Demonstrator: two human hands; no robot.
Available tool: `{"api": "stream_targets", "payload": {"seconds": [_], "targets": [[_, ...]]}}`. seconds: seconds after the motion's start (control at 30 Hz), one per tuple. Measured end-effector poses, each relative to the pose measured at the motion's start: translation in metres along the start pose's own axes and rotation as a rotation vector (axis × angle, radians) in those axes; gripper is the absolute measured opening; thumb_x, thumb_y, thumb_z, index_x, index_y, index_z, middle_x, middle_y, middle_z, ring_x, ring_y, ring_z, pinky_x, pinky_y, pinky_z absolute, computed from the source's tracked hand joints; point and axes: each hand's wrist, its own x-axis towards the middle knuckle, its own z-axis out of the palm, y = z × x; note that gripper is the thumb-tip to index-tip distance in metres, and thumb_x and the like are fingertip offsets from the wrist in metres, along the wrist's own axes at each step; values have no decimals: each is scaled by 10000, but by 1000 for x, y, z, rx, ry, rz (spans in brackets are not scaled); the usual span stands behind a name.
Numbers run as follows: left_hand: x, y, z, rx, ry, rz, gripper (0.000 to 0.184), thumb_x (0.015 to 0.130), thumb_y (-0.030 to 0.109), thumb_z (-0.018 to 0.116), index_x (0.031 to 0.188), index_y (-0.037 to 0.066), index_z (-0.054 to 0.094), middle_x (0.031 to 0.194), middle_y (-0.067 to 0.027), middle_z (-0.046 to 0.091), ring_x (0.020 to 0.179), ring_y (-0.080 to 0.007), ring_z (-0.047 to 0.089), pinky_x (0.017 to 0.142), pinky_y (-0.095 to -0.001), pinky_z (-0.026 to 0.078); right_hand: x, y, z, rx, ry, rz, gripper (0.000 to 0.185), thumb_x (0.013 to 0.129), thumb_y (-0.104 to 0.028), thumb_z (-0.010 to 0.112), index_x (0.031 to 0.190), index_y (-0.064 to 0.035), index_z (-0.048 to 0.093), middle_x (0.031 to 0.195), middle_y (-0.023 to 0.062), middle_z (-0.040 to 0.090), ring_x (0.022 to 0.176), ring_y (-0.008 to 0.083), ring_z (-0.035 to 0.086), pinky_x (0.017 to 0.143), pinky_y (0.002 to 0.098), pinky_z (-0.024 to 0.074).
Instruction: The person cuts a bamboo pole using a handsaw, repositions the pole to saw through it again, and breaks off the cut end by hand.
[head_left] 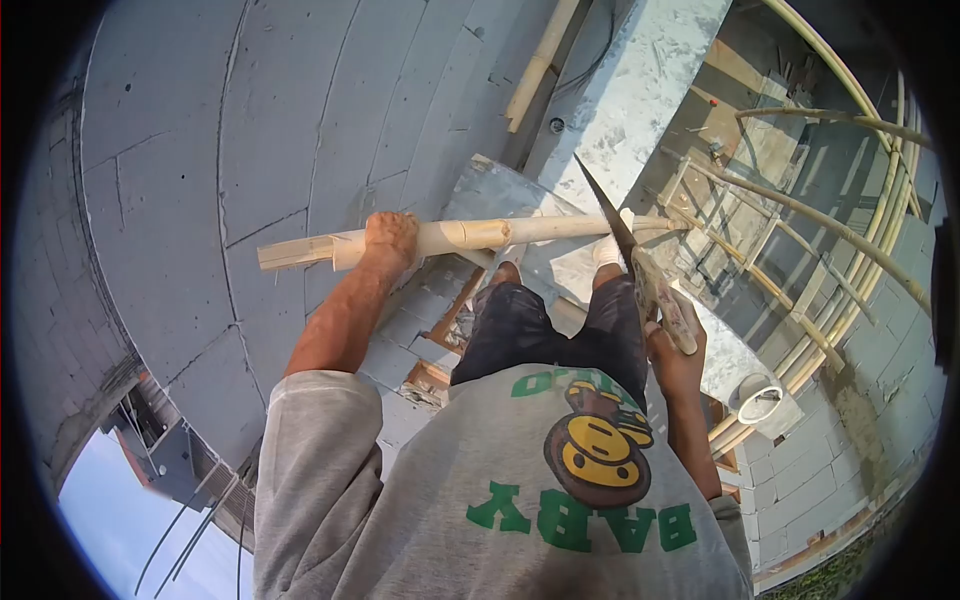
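My left hand [390, 240] is wrapped around a pale wooden pole [560, 229] near its squared left end. The pole lies crosswise in front of my legs, with a ring-like joint near its middle. In my right hand [680, 355] is a handsaw, held by its worn handle [655, 290]. Its dark, tapering blade [606, 208] points up and away, passing across the pole's right part in view. Whether the teeth touch the wood, I cannot tell. My feet are partly hidden behind the pole.
A grey block wall [270, 130] rises at the left. A pale, dusty ledge [640, 100] runs beyond my feet. Several long bamboo poles [830, 220] and a ladder-like frame [740, 235] stand at the right above a lower floor. A white round-mouthed container [758, 412] sits at lower right.
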Motion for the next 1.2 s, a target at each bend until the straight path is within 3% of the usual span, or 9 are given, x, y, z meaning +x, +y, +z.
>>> {"api": "stream_targets", "payload": {"seconds": [0.07,0.17,0.37,0.43,0.6,0.9,1.0,1.1,1.2], "targets": [[-2,3,3,2,67,-22,311,836,174,617,1146,141,611,1065,-55,684,1094,-238,631,949,-404,451,9,-4,-8,-44,71,-51,420,792,-8,596,1210,-2,557,907,31,604,606,73,515,533,217,425],[-15,12,5,-49,143,-109,357,811,149,649,1165,131,603,1110,-58,668,1159,-251,588,1071,-490,324,17,-8,-31,-53,88,-23,438,796,-17,594,1231,-5,547,869,37,604,595,75,523,513,222,419],[-73,57,21,-486,806,-270,707,743,284,762,1351,108,446,1356,-122,474,1320,-244,418,1146,-565,148,23,-38,-48,-96,66,-64,422,810,-42,588,1230,-5,564,850,36,602,572,81,517,505,226,413],[-95,77,18,-844,808,-522,835,734,350,781,1401,80,359,1393,-163,416,1333,-282,394,1148,-543,168,30,-41,-50,-335,112,-276,386,825,-67,594,1204,3,586,832,35,602,559,88,516,497,238,412],[-96,62,42,-2009,910,-852,1060,739,474,791,1438,-58,198,1384,-302,371,1285,-387,423,1066,-431,367,30,-67,-41,-256,-5,-151,416,822,-80,610,1231,-10,581,864,45,618,580,98,529,507,244,435],[-54,3,18,-2351,1071,-867,1091,763,482,769,1436,-107,144,1387,-325,378,1256,-393,472,1027,-419,415,-8,-78,-46,-211,123,-162,503,770,-38,570,1265,43,540,1015,86,638,734,128,597,623,234,453],[-71,18,15,-2041,974,-967,1048,795,474,733,1449,-95,145,1408,-335,356,1332,-406,384,1079,-498,337,8,-43,-60,-273,195,-100,535,767,-31,566,1288,69,505,1085,107,629,854,159,611,708,245,471],[-90,55,28,-1250,1075,-870,969,832,444,692,1462,-73,168,1405,-337,359,1396,-405,275,1116,-607,185,3,-43,-47,-299,244,-72,528,767,-48,578,1279,62,516,1074,108,637,869,180,616,737,266,478],[-109,89,-21,-1115,1041,-305,788,895,455,594,1440,-41,314,1437,-304,356,1435,-393,189,1114,-659,39,-5,-50,-24,-308,243,-48,524,789,-104,644,1286,17,529,1023,104,644,753,159,601,639,282,487]]}}
